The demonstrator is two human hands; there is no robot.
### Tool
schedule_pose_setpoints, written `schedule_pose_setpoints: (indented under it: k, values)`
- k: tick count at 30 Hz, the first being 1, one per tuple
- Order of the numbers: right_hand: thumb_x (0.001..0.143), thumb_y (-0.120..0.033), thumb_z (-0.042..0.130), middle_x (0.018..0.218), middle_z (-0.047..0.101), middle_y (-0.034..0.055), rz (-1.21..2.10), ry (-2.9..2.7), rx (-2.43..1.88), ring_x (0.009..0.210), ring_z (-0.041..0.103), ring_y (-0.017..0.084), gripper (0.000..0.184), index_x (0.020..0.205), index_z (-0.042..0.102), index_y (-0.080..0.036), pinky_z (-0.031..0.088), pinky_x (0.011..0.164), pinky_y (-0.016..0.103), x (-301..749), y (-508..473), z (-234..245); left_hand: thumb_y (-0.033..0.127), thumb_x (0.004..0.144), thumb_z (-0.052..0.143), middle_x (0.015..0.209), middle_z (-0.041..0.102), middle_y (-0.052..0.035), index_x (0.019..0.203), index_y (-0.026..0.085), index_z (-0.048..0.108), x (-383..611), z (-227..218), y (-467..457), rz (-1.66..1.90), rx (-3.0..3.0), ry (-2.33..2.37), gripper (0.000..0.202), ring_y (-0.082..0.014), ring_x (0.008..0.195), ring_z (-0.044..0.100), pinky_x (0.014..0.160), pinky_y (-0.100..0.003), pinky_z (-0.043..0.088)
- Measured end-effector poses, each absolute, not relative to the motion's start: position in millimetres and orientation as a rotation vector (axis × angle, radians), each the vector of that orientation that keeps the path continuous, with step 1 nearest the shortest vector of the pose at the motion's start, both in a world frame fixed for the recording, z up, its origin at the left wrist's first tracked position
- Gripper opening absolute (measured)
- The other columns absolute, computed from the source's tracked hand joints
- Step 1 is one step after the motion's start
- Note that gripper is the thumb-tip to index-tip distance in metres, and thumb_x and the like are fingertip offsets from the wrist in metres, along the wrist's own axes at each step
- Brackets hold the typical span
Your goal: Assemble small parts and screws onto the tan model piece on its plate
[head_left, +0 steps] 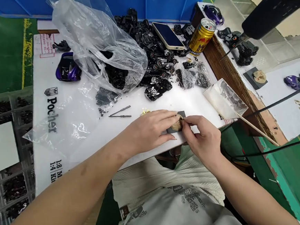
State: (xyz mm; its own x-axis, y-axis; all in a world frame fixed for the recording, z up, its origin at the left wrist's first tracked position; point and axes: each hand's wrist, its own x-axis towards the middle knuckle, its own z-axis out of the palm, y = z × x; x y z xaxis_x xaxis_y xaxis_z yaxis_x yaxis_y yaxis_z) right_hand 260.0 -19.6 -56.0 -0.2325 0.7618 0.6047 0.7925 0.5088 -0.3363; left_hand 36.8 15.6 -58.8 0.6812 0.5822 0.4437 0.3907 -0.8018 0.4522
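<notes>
On a dark square pad (181, 115) near the table's front edge sits a tan, putty-like lump (176, 125). My left hand (153, 129) reaches over it from the left with fingers stretched out, the fingertips at the lump. From the other side my right hand (202, 134) pinches thumb and forefinger together at the lump's right edge. Whatever lies between those fingertips is too small and too covered to name. Small brass-coloured rings (145, 110) lie just beyond my left hand, and two thin metal bits (120, 111) lie further left.
A clear plastic bag (97, 37) of black parts covers the table's back. Near it are black toy car chassis (158, 88), a phone (168, 35), a drink can (202, 36) and a purple car body (68, 67). A black screwdriver tool (269, 11) hangs at upper right.
</notes>
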Motion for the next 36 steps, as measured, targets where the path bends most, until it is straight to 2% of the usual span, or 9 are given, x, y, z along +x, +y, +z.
schedule_pose_setpoints:
  k: [4,13,18,23,30,36]
  values:
    - [0.099,-0.017,0.065,0.090,0.076,-0.0008,-0.105,-1.995,-1.265,0.079,0.073,0.016,0.006,0.099,0.066,-0.024,0.057,0.071,0.028,262.9,-17.1,-55.6,0.030,0.099,0.070,0.145,0.067,-0.0172,0.138,0.012,0.063,34.9,-55.8,15.9,0.833,2.588,0.791,0.043,-0.0289,0.136,0.064,0.117,-0.046,0.055]
    - [0.097,-0.016,0.066,0.083,0.072,-0.0014,-0.150,-2.071,-1.250,0.072,0.068,0.015,0.006,0.098,0.064,-0.022,0.053,0.069,0.029,260.4,-17.2,-58.6,0.033,0.101,0.068,0.144,0.068,-0.0151,0.137,0.011,0.065,35.8,-60.1,16.6,0.792,2.598,0.778,0.042,-0.0268,0.136,0.064,0.120,-0.042,0.053]
    - [0.098,-0.017,0.065,0.081,0.071,-0.0010,-0.153,-2.079,-1.270,0.071,0.066,0.016,0.006,0.097,0.063,-0.023,0.051,0.067,0.030,259.4,-17.0,-57.6,0.034,0.099,0.071,0.146,0.067,-0.0169,0.136,0.010,0.065,37.1,-61.5,16.6,0.789,2.565,0.773,0.045,-0.0281,0.138,0.062,0.122,-0.044,0.050]
    - [0.099,-0.018,0.065,0.080,0.071,-0.0001,-0.141,-2.100,-1.292,0.071,0.066,0.017,0.006,0.098,0.064,-0.024,0.051,0.067,0.032,258.1,-19.9,-55.0,0.034,0.100,0.070,0.146,0.067,-0.0139,0.134,0.014,0.067,38.9,-61.2,16.1,0.769,2.556,0.784,0.040,-0.0268,0.139,0.062,0.123,-0.045,0.049]
    - [0.098,-0.017,0.065,0.080,0.070,-0.0006,-0.150,-2.091,-1.305,0.070,0.065,0.017,0.006,0.097,0.063,-0.023,0.049,0.067,0.031,257.3,-20.8,-55.0,0.032,0.099,0.071,0.147,0.065,-0.0176,0.139,0.010,0.064,39.3,-62.3,15.8,0.766,2.531,0.754,0.046,-0.0290,0.143,0.058,0.126,-0.046,0.045]
    - [0.100,-0.018,0.065,0.086,0.073,0.0011,-0.112,-2.114,-1.307,0.075,0.068,0.017,0.006,0.104,0.064,-0.022,0.053,0.070,0.031,259.2,-25.0,-52.3,0.029,0.099,0.069,0.149,0.064,-0.0181,0.141,0.007,0.062,39.0,-60.8,14.9,0.760,2.547,0.756,0.047,-0.0292,0.143,0.058,0.126,-0.045,0.046]
